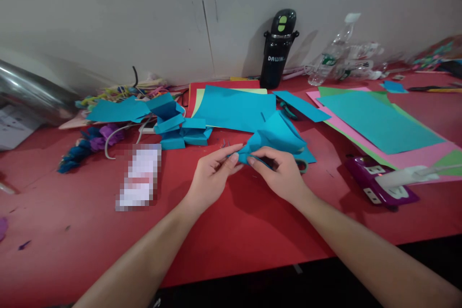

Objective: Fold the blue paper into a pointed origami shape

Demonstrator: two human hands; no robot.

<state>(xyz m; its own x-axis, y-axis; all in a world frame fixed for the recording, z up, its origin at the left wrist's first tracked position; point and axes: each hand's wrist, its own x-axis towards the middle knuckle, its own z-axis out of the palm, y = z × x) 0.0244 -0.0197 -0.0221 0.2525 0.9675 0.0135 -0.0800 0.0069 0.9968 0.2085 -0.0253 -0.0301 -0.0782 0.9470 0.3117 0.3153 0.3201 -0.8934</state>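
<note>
Between my two hands is a small piece of folded blue paper (244,153), held just above the red table. My left hand (215,171) pinches its left side with thumb and fingers. On the other side, my right hand (276,168) grips it between thumb and forefinger. Right behind my hands rises a larger curled sheet of blue paper (281,132); I cannot tell whether it joins the piece I hold. A scissors handle (301,165) shows partly beyond my right hand. Several folded blue paper pieces (180,127) lie to the left.
A purple power strip (378,183) with a white plug lies right. Stacked coloured sheets (382,120) spread behind it. A black bottle (277,53) and clear plastic bottles (330,60) stand by the wall. A blurred paper (140,175) and a white cable (108,142) lie left.
</note>
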